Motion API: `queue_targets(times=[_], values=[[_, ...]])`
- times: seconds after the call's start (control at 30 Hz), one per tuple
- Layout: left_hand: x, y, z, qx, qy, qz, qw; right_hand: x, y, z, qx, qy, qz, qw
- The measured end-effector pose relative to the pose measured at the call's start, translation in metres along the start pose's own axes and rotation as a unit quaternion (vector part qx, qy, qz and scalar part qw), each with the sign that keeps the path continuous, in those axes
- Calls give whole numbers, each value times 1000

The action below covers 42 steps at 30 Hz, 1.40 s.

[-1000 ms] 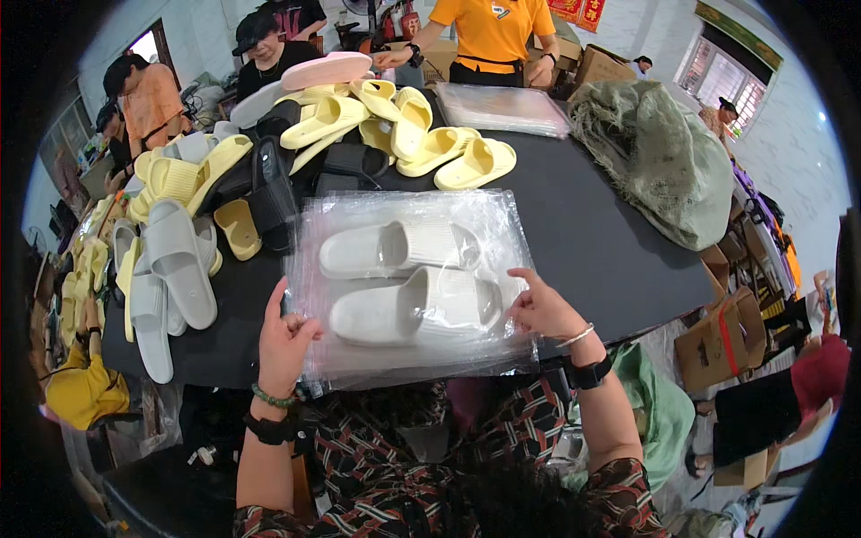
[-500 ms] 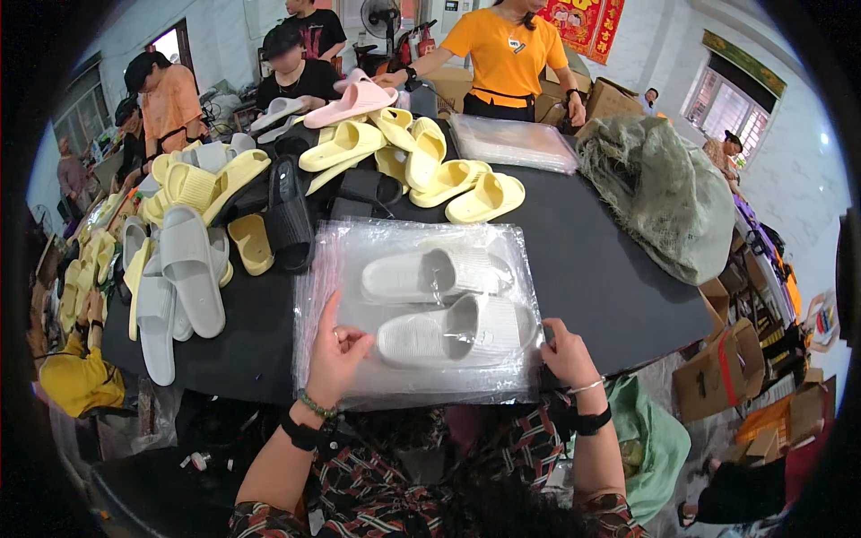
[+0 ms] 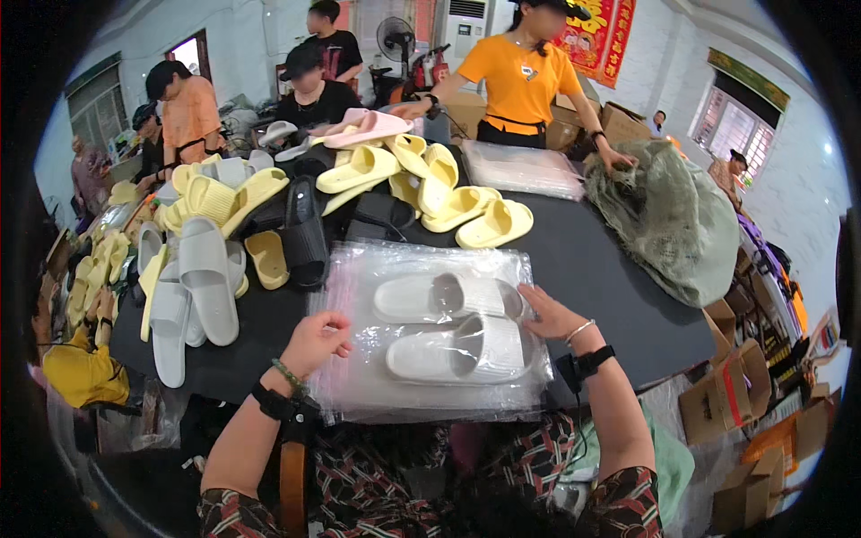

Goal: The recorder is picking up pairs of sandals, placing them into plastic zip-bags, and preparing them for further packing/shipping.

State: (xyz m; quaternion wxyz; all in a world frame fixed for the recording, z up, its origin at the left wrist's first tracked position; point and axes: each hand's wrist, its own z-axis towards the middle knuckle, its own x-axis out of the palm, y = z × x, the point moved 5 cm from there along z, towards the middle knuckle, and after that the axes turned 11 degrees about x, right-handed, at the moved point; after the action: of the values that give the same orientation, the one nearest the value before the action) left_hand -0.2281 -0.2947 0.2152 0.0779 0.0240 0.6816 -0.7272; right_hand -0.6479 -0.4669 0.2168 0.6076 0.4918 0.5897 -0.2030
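Left hand (image 3: 316, 339) curling loosely, resting on clear bag (image 3: 359, 394) edge; right hand (image 3: 549, 314) lying open, flat on it. White slippers (image 3: 453, 327) risking sliding out: slick plastic, bag overhanging bench (image 3: 592, 260) edge.

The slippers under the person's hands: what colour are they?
White slippers, seen in the head view.

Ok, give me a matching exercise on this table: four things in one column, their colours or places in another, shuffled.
Things:
1. slides in the clear bag
2. slide by the fan-side heap
3. sack
4. left hand

Descriptions:
A. olive green
B. on the bag's left edge
C. white
D. pale yellow

Pairs: 1-C, 2-D, 3-A, 4-B
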Motion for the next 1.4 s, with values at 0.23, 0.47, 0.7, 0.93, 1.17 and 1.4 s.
queue_targets(times=[0.23,0.47,0.7,0.93,1.17,1.4], values=[[35,-51,14,342,178,476,790,-8,-10,-6,-6,-8,62,998],[54,-26,50,344,374,472,720,9,-7,10,16,100,80,992],[116,-39,91,369,415,415,721,31,-61,11,-14,98,99,990],[179,-8,130,319,322,414,789,34,-64,25,-15,99,66,993],[184,20,124,356,253,430,790,40,-65,28,12,121,10,993],[130,1,97,408,184,447,774,33,-15,2,117,83,-82,986]])
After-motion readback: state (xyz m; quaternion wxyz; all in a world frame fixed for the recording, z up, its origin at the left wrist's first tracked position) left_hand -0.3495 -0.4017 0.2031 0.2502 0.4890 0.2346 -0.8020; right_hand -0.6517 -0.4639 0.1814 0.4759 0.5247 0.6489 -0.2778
